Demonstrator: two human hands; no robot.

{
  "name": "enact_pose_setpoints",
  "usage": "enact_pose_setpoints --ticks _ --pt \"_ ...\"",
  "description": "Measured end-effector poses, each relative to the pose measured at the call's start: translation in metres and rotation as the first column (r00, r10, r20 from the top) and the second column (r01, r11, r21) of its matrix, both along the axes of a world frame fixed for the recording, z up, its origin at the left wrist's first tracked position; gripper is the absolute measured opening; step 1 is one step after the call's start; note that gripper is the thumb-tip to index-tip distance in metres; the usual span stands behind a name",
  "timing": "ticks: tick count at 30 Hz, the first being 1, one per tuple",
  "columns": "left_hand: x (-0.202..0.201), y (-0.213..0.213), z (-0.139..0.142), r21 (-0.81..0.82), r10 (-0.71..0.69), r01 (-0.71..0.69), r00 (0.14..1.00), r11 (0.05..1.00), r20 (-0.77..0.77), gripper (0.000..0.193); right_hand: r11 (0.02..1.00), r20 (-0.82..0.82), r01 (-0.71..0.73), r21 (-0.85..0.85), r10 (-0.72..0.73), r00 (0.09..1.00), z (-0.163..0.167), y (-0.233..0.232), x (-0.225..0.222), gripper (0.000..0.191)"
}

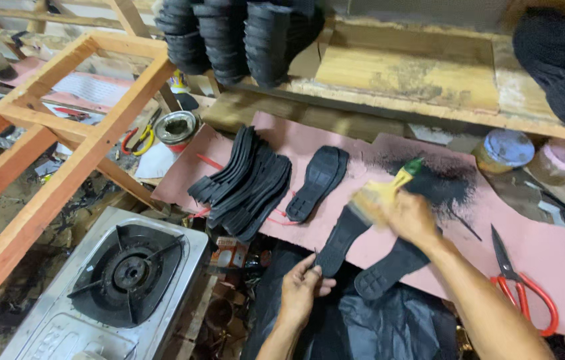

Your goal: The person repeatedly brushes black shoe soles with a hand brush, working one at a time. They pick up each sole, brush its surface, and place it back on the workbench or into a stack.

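Observation:
My left hand [301,288] pinches the near end of a black rubber shoe sole [340,241] that lies on a pink board [549,253]. My right hand [410,217] grips a yellow-handled brush [389,190], blurred, with its bristles over that sole. A second black sole [389,268] lies just right of the first, partly under my right forearm. Another sole [319,182] rests alone further back. A fanned stack of black soles [242,181] sits at the left end of the board.
Red-handled scissors [521,287] lie on the board's right side. Tins [504,150] and an open glue can [176,127] stand behind. A gas stove [126,277] sits at lower left beside a wooden frame [62,167]. Stacked black soles [229,37] stand on the shelf.

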State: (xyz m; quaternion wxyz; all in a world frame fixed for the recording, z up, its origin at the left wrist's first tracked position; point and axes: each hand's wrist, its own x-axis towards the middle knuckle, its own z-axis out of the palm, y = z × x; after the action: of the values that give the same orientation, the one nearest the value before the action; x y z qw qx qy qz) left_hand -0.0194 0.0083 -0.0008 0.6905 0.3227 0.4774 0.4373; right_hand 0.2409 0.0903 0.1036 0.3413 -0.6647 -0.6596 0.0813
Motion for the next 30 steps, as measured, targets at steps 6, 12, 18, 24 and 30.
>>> enact_pose_setpoints --ticks 6,12,18,24,30 --pt "-0.001 -0.003 0.007 -0.032 0.024 -0.024 1.0 0.999 0.016 0.045 0.873 -0.127 -0.398 -0.283 0.377 0.918 0.0 -0.006 -0.003 0.036" --pt "-0.012 -0.029 0.062 0.563 0.242 0.247 0.718 0.788 -0.652 0.055 0.965 0.088 0.248 -0.082 -0.241 0.966 0.004 0.009 0.018 0.042" --pt "-0.017 -0.01 0.083 0.734 0.462 0.478 0.573 0.483 -0.677 0.037 0.979 -0.076 0.127 -0.159 -0.14 0.987 0.01 0.006 0.014 0.044" --pt "-0.023 0.001 0.04 0.026 -0.014 0.015 0.999 1.0 -0.05 0.047 0.997 -0.399 0.072 0.024 -0.056 0.915 0.022 -0.022 -0.014 0.034" --pt "-0.022 -0.009 0.01 -0.007 -0.033 0.033 0.998 0.999 -0.061 0.049 0.824 -0.151 -0.313 -0.472 0.274 0.95 0.0 -0.032 -0.053 0.042"
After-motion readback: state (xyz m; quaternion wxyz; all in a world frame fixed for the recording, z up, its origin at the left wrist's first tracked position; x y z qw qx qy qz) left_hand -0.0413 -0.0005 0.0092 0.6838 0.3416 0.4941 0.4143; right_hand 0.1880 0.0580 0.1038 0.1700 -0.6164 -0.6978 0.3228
